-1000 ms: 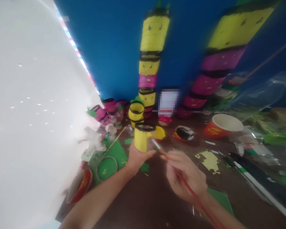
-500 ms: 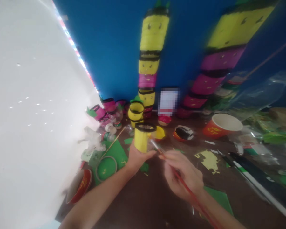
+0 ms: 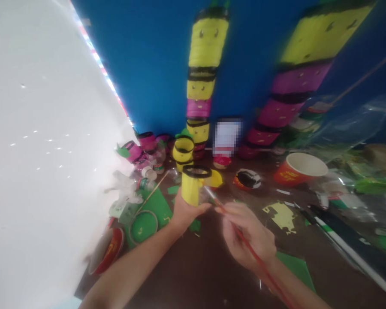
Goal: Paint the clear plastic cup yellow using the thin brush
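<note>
My left hand (image 3: 189, 211) is closed round the lower part of a cup-shaped piece cut from a plastic bottle (image 3: 190, 189). That piece stands upright in my grip, with a black rim and yellow paint on its left side; its right side looks see-through. My right hand (image 3: 249, 234) grips a paintbrush (image 3: 236, 229) with a red handle, its bristles pointing up and left at the piece's right side. Whether the bristles touch it I cannot tell. Just behind lies yellow paint in a shallow holder (image 3: 216, 178), partly hidden by the piece.
Behind stand a yellow painted cup (image 3: 183, 150) and tall stacks of painted pieces (image 3: 199, 90). A cup of black paint (image 3: 248, 179) and a red paper cup (image 3: 304, 169) are at right. Green paper (image 3: 157, 206), a tape roll (image 3: 143, 227) and a red bowl (image 3: 111, 251) lie left.
My right hand and the paintbrush have shifted very slightly to the right, away from the bottle piece. My left hand holds the piece in the same place.
</note>
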Available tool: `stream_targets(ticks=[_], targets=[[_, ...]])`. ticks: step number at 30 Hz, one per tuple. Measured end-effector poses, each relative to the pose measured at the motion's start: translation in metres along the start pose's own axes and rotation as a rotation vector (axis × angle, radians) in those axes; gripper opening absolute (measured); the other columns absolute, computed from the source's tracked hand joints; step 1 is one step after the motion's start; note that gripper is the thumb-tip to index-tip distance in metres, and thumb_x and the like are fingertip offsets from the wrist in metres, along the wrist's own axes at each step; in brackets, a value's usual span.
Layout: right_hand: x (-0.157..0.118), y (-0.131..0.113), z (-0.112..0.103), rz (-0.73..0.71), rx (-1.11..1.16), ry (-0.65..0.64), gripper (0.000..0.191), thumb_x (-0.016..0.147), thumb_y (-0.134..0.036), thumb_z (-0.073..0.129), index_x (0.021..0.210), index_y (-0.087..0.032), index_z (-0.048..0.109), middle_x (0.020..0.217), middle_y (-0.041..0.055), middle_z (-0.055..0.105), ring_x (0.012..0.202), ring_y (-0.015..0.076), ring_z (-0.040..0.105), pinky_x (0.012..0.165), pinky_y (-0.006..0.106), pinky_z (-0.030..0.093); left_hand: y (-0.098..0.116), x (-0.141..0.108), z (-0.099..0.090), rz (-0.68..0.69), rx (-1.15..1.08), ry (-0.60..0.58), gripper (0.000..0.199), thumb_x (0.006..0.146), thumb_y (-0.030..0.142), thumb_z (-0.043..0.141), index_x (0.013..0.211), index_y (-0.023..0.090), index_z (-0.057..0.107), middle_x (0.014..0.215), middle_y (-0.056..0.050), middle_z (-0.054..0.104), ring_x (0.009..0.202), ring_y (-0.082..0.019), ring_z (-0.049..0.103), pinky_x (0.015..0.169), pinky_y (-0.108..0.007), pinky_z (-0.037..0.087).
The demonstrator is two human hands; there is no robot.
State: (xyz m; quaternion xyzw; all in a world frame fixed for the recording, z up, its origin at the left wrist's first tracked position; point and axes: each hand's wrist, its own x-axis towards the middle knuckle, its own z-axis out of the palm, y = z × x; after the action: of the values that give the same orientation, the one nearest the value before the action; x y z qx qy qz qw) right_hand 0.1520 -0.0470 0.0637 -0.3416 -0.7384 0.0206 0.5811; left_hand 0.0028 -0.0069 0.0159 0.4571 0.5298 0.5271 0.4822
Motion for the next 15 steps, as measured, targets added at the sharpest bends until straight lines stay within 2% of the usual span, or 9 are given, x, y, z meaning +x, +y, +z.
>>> stream_targets(ticks=[6, 12, 15], targets=[[-0.0013, -0.0023, -0.0026, -0.018, 0.068, 0.004, 0.027, 0.068, 0.002, 0.056, 0.085, -0.019, 0.054, 0.075, 0.0037, 0.064, 0.074, 0.0172, 0.063, 0.067, 0.035, 0.056, 0.002, -0.0001, -0.0002, 0.007, 0.059, 0.018, 0.059, 0.047, 0.034, 0.082, 0.096, 0.013, 0.057, 0.091, -0.008, 0.065, 0.081, -0.021, 0.06, 0.076, -0.035, 0.048], [0.0023, -0.0035, -0.0023, -0.003, 0.03, 0.007, 0.032, 0.067, 0.004, 0.055, 0.092, -0.017, 0.055, 0.083, 0.0074, 0.066, 0.079, 0.0185, 0.064, 0.068, 0.036, 0.056, 0.0009, 0.0003, -0.0001, -0.015, 0.006, -0.008, 0.062, 0.046, 0.033, 0.083, 0.098, 0.014, 0.057, 0.092, -0.01, 0.066, 0.084, -0.023, 0.062, 0.075, -0.035, 0.049], [0.0002, -0.0015, -0.0012, -0.009, 0.042, 0.018, 0.031, 0.067, 0.004, 0.055, 0.088, -0.017, 0.055, 0.08, 0.0058, 0.065, 0.077, 0.0179, 0.064, 0.069, 0.036, 0.056, 0.0013, 0.0006, 0.0002, 0.0, -0.002, -0.008, 0.06, 0.046, 0.033, 0.083, 0.097, 0.014, 0.058, 0.091, -0.009, 0.067, 0.083, -0.022, 0.062, 0.074, -0.034, 0.049]])
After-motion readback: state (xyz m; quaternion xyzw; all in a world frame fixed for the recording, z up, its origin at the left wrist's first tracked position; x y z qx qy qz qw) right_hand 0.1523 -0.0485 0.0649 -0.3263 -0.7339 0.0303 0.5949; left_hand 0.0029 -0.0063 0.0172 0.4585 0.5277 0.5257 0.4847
